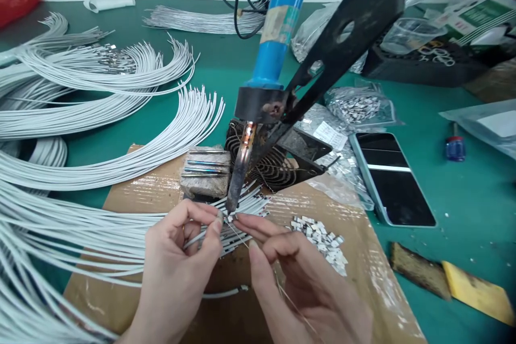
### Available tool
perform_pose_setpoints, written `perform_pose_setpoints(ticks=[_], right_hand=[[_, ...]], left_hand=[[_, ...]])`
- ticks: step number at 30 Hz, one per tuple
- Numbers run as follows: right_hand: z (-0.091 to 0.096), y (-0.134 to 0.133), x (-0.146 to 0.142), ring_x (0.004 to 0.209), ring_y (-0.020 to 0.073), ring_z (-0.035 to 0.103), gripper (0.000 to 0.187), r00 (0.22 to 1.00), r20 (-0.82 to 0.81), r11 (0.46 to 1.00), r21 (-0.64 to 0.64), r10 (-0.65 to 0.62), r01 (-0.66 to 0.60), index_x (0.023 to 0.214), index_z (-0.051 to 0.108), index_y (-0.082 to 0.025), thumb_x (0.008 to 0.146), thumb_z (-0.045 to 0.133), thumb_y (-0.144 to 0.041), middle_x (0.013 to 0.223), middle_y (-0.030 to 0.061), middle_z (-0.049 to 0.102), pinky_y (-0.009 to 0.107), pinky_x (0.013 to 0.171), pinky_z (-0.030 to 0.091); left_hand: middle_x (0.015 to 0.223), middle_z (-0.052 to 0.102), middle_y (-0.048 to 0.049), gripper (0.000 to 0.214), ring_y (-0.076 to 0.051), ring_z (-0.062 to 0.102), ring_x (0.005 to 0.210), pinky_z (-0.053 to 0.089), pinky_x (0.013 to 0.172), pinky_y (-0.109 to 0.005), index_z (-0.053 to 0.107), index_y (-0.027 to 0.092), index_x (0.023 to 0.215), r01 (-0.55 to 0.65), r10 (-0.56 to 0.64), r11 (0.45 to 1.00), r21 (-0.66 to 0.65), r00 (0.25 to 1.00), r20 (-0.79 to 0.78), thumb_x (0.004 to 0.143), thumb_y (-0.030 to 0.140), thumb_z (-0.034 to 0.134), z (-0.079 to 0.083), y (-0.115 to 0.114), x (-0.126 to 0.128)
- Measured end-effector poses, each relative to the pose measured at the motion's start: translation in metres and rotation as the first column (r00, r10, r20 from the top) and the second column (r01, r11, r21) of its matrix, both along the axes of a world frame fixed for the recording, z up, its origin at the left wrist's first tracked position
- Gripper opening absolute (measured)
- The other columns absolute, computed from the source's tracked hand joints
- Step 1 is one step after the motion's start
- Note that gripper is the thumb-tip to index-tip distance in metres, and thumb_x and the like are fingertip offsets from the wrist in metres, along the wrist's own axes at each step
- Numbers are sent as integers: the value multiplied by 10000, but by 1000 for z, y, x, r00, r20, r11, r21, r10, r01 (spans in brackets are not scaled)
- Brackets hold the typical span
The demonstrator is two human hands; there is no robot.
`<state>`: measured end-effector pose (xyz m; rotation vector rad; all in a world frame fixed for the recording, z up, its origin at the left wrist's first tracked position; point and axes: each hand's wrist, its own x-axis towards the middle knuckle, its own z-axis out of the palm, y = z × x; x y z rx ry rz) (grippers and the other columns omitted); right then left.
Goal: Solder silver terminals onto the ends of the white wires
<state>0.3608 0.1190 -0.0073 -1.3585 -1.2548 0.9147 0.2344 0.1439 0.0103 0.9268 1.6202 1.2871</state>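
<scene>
My left hand (pixel 183 252) is closed in a pinch on a white wire, most of it hidden by the fingers. At its fingertips sits a small white connector piece (pixel 230 219), right under the tip of a blue-handled soldering iron (pixel 241 174). My right hand (pixel 298 269) pinches a thin strand of solder wire (pixel 296 305) that runs up toward the iron's tip. Its fingertips are close to the small piece. Behind both hands lie the ends of several white wires (pixel 252 205). A heap of small white-and-silver connector pieces (pixel 320 242) is right of my right hand.
The iron hangs in a black metal bracket (pixel 342 32) above a small fan (pixel 278 164). Beside it is a block with metal rods (pixel 205 172). Bundles of white wires (pixel 100 172) fill the left. A phone (pixel 393 177) and dirty sponges (pixel 447 279) lie right.
</scene>
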Motion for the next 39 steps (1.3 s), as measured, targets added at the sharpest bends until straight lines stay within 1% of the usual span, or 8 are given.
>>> perform_pose_setpoints(ticks=[4, 11, 18, 20, 26, 32, 37, 39], right_hand=[[-3, 1, 5, 1062, 167, 778, 200, 999, 31, 1000, 10, 29, -29, 786, 591, -244, 945, 630, -128, 1161, 19, 797, 191, 886, 599], [-2, 2, 5, 1076, 206, 776, 194, 999, 1, 999, 0, 35, -35, 789, 599, -238, 948, 630, -132, 1180, 55, 793, 244, 879, 615], [1, 3, -2, 1083, 176, 766, 209, 999, -45, 999, -31, -22, 21, 770, 589, -244, 948, 617, -137, 1171, 22, 795, 229, 917, 588], [2, 3, -3, 1079, 194, 769, 205, 999, -42, 1000, -16, -13, 13, 768, 594, -238, 945, 626, -140, 1166, 41, 797, 242, 890, 602], [7, 3, -6, 1059, 234, 772, 219, 995, -33, 996, -34, -89, 88, 745, 591, -234, 941, 630, -144, 1138, 78, 801, 297, 864, 619], [7, 1, -7, 1070, 206, 766, 211, 997, -28, 997, -39, -73, 72, 756, 595, -245, 948, 643, -174, 1160, 35, 797, 267, 893, 595], [5, 2, -5, 1059, 207, 770, 212, 995, -53, 996, -34, -84, 82, 754, 584, -248, 939, 640, -160, 1144, 34, 800, 274, 883, 605], [3, 2, -4, 1038, 205, 779, 204, 997, -60, 999, 1, -50, 51, 764, 593, -248, 934, 645, -149, 1141, 34, 803, 268, 866, 614]], left_hand=[[677, 725, 12, 112, -79, 563, 498, 440, 430, -134, 676, 195, 622, -7, 7, 1000, -4, 999, 32, 696, 164, 755, 2, 1, 0], [680, 740, 1, 110, -93, 589, 513, 456, 431, -143, 682, 195, 622, -24, 24, 1000, 4, 999, 47, 693, 156, 756, 4, 3, 1], [684, 755, 9, 123, -97, 621, 543, 482, 462, -137, 672, 208, 639, -7, 6, 1000, 8, 997, 77, 715, 156, 754, 5, 4, 2], [695, 760, 7, 122, -102, 641, 556, 498, 476, -141, 673, 205, 643, -10, 9, 1000, 8, 997, 77, 720, 154, 752, 5, 4, 2], [712, 756, 3, 104, -103, 628, 551, 485, 462, -150, 687, 202, 665, -11, 10, 1000, 10, 998, 57, 733, 157, 753, 4, 4, 1], [718, 758, 11, 109, -101, 624, 547, 484, 459, -152, 685, 214, 668, -13, 12, 1000, 8, 998, 65, 730, 155, 753, 4, 4, 1], [725, 772, -4, 107, -112, 654, 563, 505, 471, -156, 690, 208, 659, -22, 20, 999, 26, 998, 63, 727, 154, 753, 3, 4, 1], [727, 774, -3, 108, -115, 663, 575, 513, 484, -155, 690, 209, 665, -22, 20, 999, 25, 997, 71, 724, 150, 758, 3, 4, 1]])
